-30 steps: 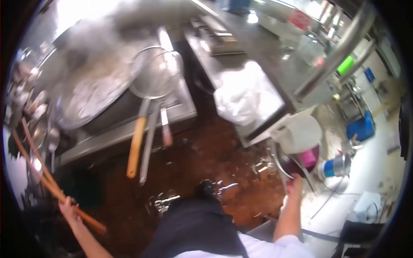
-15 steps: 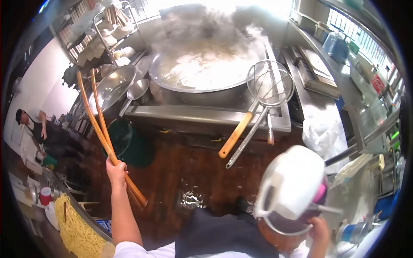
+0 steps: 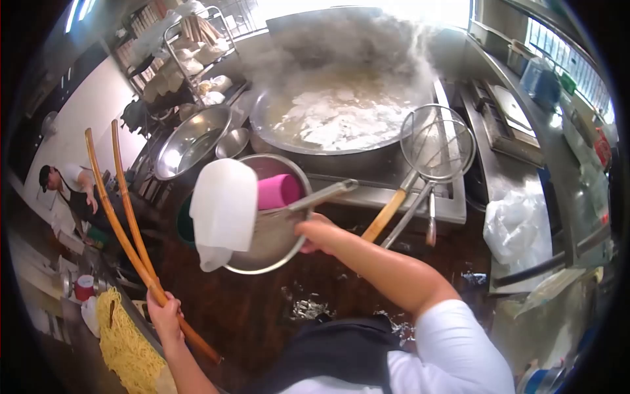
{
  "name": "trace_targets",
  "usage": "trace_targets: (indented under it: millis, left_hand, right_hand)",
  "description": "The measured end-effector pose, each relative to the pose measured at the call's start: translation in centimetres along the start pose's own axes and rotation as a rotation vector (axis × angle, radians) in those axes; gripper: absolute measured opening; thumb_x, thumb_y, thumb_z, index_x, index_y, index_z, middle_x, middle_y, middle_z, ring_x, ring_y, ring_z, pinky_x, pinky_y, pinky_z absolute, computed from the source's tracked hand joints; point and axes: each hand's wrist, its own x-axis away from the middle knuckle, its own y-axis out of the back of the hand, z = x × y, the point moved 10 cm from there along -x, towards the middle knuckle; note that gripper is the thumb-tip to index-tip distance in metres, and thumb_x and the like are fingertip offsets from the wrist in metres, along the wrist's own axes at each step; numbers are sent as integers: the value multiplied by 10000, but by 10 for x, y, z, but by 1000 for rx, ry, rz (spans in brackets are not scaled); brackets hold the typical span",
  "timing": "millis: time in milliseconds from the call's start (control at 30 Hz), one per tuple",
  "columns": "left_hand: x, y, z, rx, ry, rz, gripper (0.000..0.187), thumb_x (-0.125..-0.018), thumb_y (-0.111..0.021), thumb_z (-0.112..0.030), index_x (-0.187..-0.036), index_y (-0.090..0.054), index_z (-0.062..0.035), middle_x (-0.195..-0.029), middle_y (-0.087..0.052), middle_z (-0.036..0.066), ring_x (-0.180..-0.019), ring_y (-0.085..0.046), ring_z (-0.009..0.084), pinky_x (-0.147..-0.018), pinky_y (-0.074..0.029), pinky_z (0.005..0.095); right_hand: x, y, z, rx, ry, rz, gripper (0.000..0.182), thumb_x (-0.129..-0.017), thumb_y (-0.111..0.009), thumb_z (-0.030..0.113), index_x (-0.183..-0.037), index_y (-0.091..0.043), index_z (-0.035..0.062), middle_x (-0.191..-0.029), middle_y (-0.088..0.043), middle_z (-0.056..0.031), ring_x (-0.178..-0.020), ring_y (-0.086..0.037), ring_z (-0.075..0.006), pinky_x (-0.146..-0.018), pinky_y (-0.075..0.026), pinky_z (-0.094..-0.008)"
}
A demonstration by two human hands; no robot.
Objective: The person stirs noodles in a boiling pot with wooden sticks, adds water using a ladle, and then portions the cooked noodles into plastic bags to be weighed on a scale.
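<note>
My left hand (image 3: pixel 164 314) grips a pair of very long wooden chopsticks (image 3: pixel 118 230), which slant up and left with their far ends apart. My right hand (image 3: pixel 318 233) is closed on the rim side of a metal bowl (image 3: pixel 275 240), held out over the floor before the stove. Inside the bowl are a white plastic pitcher (image 3: pixel 226 203), a pink cup (image 3: pixel 275 192) and a utensil with a long metal handle (image 3: pixel 321 195). The pitcher covers the bowl's left side. Behind the bowl, a large pan (image 3: pixel 315 151) holds steaming liquid with white foam (image 3: pixel 348 118).
Wire strainers (image 3: pixel 436 141) lean across the pan's right edge, handles towards me. Left of the pan sit a wide metal bowl (image 3: pixel 190 141) and a ladle (image 3: pixel 233 142). Yellow noodles (image 3: pixel 125 335) lie at lower left. Another person (image 3: pixel 72 197) stands at far left.
My right hand has carried the bowl with the pitcher and cup from lower right across to the left, in front of the stove. My left hand and the chopsticks sit slightly lower and further left in view.
</note>
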Motion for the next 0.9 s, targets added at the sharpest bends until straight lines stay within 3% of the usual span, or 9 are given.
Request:
trace_targets:
  millis: [133, 233, 333, 400, 500, 533, 633, 867, 900]
  left_hand:
    - [17, 22, -11, -51, -27, 0, 736, -712, -556, 50, -1423, -452, -110, -844, -516, -7, -550, -475, 77, -433, -407, 206]
    - [30, 17, -22, -30, -28, -16, 756, -710, -557, 50, -1438, -444, -117, -852, -511, -7, -542, -466, 73, -433, -399, 198]
    - [32, -4, -20, -25, -21, 21, 768, -708, -547, 56, -1449, -430, -109, -857, -505, -3, -545, -466, 68, -432, -399, 192]
    - [44, -20, -21, 41, -2, 1, 768, -712, -546, 50, -1456, -414, -93, -846, -493, 2, -541, -464, 68, -431, -408, 189]
    - [46, -40, -19, 51, 36, 36, 767, -716, -554, 39, -1459, -401, -74, -840, -482, 13, -550, -471, 71, -435, -423, 193]
    - [41, -36, -14, 26, 13, 161, 600, -831, -640, 24, -1406, -481, -40, -1006, -645, 98, -794, -632, 209, -694, -532, 303]
    - [26, -68, -39, 98, 34, 196, 721, -777, -591, 119, -1447, -414, -81, -903, -566, 32, -646, -521, 103, -550, -461, 233]
    - [-42, -93, -47, 69, 19, 330, 715, -803, -622, 79, -1460, -394, -86, -933, -580, 45, -678, -553, 125, -590, -492, 249]
    - [-46, -101, -58, 71, -18, 270, 742, -755, -594, 58, -1458, -398, -73, -891, -529, 35, -623, -516, 98, -515, -460, 219]
  right_hand:
    - [-70, -63, 3, -12, -89, 97, 207, -857, -664, 176, -1050, -656, 101, -891, -672, -42, -735, -647, -165, -634, -567, -336]
    - [-127, -102, -27, -178, -159, 195, 303, -830, -624, 119, -1132, -603, 94, -925, -652, -60, -756, -661, -234, -647, -583, -391]
    - [-140, -134, -21, -240, -175, 203, 234, -814, -603, 59, -1047, -611, 42, -826, -647, -120, -651, -663, -252, -526, -557, -383]
    - [-157, -158, -27, -307, -224, 171, 239, -859, -584, 107, -1091, -605, 53, -804, -652, -132, -622, -663, -269, -493, -548, -403]
    - [-177, -178, -19, -192, -160, 23, 169, -854, -570, 106, -964, -666, 20, -782, -642, -134, -617, -657, -270, -483, -561, -436]
    - [-173, -182, -14, -269, -161, -22, 190, -860, -565, 103, -990, -677, 20, -784, -638, -141, -618, -656, -270, -474, -557, -433]
    - [-212, -216, -20, -226, -179, 30, 240, -889, -527, 99, -1050, -651, -29, -907, -682, -208, -682, -701, -335, -485, -565, -458]
    - [-253, -268, -20, -234, -238, 37, 234, -879, -523, 86, -1023, -652, -47, -885, -692, -204, -687, -706, -331, -505, -572, -438]
    - [-261, -278, -22, -250, -235, 55, 229, -878, -525, 86, -1020, -656, -37, -893, -695, -199, -686, -705, -330, -507, -572, -435]
